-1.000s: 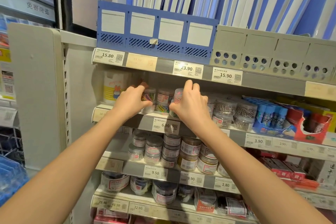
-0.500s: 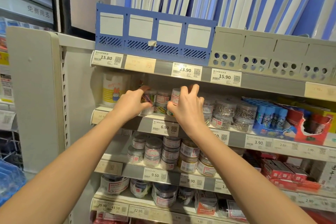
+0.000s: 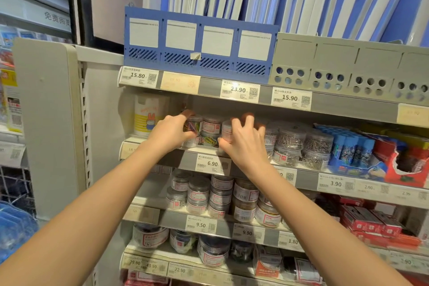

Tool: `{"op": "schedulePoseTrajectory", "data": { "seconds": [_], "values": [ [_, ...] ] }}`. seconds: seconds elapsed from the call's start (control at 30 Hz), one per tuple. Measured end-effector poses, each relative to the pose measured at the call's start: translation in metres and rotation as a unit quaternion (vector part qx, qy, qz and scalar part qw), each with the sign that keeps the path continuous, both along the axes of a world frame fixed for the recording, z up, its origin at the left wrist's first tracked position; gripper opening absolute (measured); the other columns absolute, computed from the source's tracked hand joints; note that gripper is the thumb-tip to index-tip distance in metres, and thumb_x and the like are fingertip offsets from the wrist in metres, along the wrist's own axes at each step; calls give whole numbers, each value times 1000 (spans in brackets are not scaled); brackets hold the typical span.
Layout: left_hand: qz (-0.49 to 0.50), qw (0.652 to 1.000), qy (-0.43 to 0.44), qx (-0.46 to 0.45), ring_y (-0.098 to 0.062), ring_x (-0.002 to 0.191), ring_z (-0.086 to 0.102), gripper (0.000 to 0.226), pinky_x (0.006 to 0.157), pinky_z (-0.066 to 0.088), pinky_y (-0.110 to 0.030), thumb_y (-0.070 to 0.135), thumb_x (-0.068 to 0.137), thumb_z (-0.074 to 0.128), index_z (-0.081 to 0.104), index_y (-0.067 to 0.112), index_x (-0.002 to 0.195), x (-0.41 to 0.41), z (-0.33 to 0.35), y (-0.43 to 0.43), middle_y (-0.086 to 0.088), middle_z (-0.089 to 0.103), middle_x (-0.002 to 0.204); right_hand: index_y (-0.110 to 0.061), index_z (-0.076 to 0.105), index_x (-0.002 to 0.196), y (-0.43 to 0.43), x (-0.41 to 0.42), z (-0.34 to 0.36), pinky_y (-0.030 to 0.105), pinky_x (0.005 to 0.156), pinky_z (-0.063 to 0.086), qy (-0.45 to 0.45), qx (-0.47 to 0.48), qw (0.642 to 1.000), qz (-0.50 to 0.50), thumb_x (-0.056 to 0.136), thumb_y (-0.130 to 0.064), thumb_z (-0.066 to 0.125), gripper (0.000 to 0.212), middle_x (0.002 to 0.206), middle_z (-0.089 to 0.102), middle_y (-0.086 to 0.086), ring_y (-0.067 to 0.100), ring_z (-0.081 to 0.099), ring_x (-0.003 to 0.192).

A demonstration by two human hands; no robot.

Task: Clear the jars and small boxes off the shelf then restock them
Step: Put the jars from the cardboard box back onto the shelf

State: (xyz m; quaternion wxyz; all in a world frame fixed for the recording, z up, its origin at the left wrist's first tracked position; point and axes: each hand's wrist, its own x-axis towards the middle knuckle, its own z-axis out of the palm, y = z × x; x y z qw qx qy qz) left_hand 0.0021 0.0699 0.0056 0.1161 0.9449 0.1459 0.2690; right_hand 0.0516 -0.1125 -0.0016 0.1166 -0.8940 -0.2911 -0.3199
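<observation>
- Left hand: fingers curled close round the upper jar of coloured clips at the left end of the row, thumb underneath, fingertips hidden behind the jar.
- Right hand: fingers spread and hooked over the top of a labelled jar, thumb low by the foot of that stack near the shelf edge. Fingertips blurred, so a firm grip or only a touch: cannot tell.
- Both jars on the second shelf from the top, just above the 6.90 price tag, each the top one of a stack of two.
- Upright, long axis vertical, lids up, red-and-white labels facing outward.
- Between the two hands: a middle jar, upright as well, set on a lower jar of coloured clips.
- Just right of the right hand: jars of silver clips, also two high, then a blue display box and a torn red box.
- Left of the left hand: a white-and-yellow tub with a rabbit picture.
- One shelf down: more stacked jars.
</observation>
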Motion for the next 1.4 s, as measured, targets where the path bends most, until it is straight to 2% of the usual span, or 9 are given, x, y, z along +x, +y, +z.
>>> {"op": "schedulePoseTrajectory", "data": {
  "seconds": [0.2,0.4,0.53,0.7,0.87,1.0,1.1,1.27,1.4],
  "values": [
    [7,1000,-4,6,-40,103,57,52,79,44,-40,41,90,62,46,13,132,3,-2,-3,-20,63,107,-15,49,123,3,5,-3,51,103,27,-52,-40,998,-24,93,-52,47,48,122,55,8,32,50,114],
    [17,1000,-1,2,-41,103,58,65,84,47,-43,38,91,60,30,24,147,9,-7,1,-20,64,110,-17,43,137,-1,2,-5,57,109,18,-68,-41,997,-6,93,-47,50,54,128,54,8,31,45,122],
    [21,1000,-10,-8,-39,107,55,66,88,45,-43,42,91,60,30,20,145,0,-11,-7,-20,56,117,-13,41,138,-8,-9,-9,57,111,19,-90,-36,995,28,90,-41,56,57,130,51,14,35,38,127],
    [-7,999,-39,-9,-38,110,53,66,90,44,-42,43,88,63,30,31,143,-39,-7,-15,-14,46,123,-7,53,129,-13,-32,-14,56,113,18,-128,-44,985,110,82,-36,68,58,121,57,19,41,42,128],
    [6,999,-28,16,-28,116,52,60,94,45,-41,38,89,62,34,34,142,-126,-21,-30,-7,46,129,-7,53,128,-7,-81,-32,53,112,23,-87,-30,972,216,83,-36,65,55,120,56,18,40,44,123],
    [62,997,-9,45,-24,114,53,55,88,45,-37,37,90,60,38,32,141,-225,-58,-39,-1,47,131,-5,53,129,14,-142,-69,48,104,36,-26,-6,949,315,81,-36,67,58,117,56,18,38,47,116],
    [117,991,38,54,-19,115,52,52,86,48,-38,36,92,58,39,30,140,-304,-92,-38,2,46,132,-7,50,133,34,-199,-103,43,100,38,42,-8,919,392,85,-36,64,58,121,53,17,35,46,117],
    [221,970,96,24,-24,112,54,50,86,48,-39,30,91,59,44,25,138,-423,-137,-26,-3,48,129,-7,45,136,73,-291,-145,44,98,40,109,-66,862,490,87,-36,64,60,124,50,16,36,48,112],
    [281,948,153,-2,-19,115,51,47,86,49,-38,32,91,59,44,27,135,-488,-165,-11,0,48,128,-10,48,132,107,-350,-169,45,92,43,143,-94,823,542,87,-34,63,53,122,50,15,36,50,110]
  ]
}}
